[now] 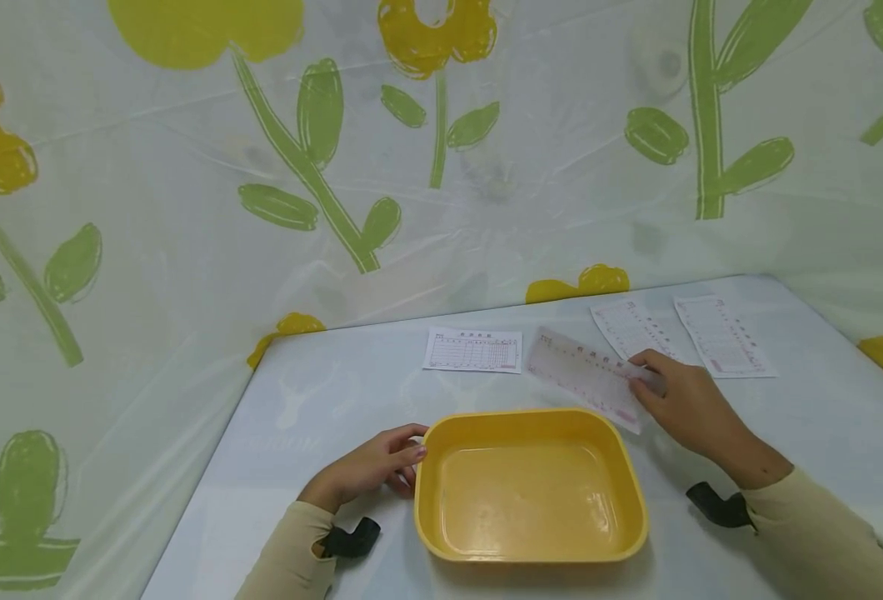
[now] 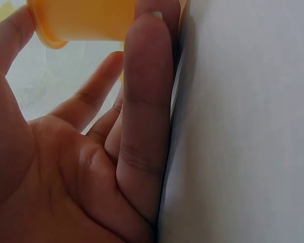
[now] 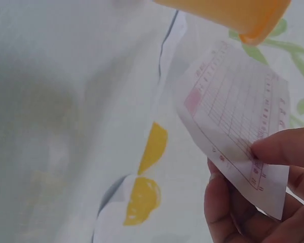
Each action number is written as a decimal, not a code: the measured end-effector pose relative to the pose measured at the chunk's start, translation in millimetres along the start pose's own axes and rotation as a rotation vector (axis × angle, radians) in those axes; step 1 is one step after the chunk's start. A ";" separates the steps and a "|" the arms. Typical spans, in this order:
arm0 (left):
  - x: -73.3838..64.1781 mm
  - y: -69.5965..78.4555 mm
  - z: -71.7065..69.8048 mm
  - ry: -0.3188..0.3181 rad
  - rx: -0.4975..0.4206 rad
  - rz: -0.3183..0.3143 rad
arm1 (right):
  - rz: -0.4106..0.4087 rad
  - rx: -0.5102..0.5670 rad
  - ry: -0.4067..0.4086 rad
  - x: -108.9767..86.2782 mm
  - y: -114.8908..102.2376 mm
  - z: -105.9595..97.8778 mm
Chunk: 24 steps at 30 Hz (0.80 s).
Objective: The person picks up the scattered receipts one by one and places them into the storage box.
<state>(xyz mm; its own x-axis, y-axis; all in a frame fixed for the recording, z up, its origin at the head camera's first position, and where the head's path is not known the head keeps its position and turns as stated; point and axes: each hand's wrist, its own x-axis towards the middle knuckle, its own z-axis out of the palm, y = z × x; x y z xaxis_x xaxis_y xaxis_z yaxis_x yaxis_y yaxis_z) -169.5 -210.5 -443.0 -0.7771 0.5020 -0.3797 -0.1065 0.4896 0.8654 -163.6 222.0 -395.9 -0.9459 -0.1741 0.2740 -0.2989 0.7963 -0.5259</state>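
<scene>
A printed paper form (image 1: 580, 375) is pinched between the thumb and fingers of my right hand (image 1: 685, 408), lifted behind the tray's far right corner. In the right wrist view the slip (image 3: 233, 111) shows red print and a ruled grid, with the thumb pressed on its face. My left hand (image 1: 370, 462) is at the left side of a yellow plastic tray (image 1: 531, 556), fingertips at its rim. The left wrist view shows the fingers fairly straight, one touching the tray (image 2: 86, 20). Nothing lies in the tray.
One similar form (image 1: 473, 350) lies flat behind the tray. Two more forms (image 1: 634, 327) lie at the back right of the white table (image 1: 321, 400). A flower-patterned sheet (image 1: 486, 233) hangs behind. Black straps (image 1: 719, 506) sit on both wrists.
</scene>
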 end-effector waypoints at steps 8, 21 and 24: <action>0.3 0.3 -0.1 0.005 -0.008 -0.010 | -0.123 0.017 0.196 -4.8 -17.5 -4.8; 0.6 -1.0 -0.1 0.002 -0.003 0.004 | -0.219 0.052 0.205 -17.5 -45.6 -9.7; 0.7 -0.7 -0.3 0.000 -0.004 0.002 | -0.229 0.071 0.165 -20.9 -52.8 -8.5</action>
<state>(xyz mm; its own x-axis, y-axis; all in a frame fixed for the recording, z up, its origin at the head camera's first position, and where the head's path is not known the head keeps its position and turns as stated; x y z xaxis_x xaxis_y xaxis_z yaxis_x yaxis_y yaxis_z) -170.1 -210.7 -443.8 -0.7772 0.5032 -0.3778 -0.1070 0.4860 0.8674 -127.0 188.5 -367.0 -0.8210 -0.2437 0.5162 -0.5161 0.7033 -0.4888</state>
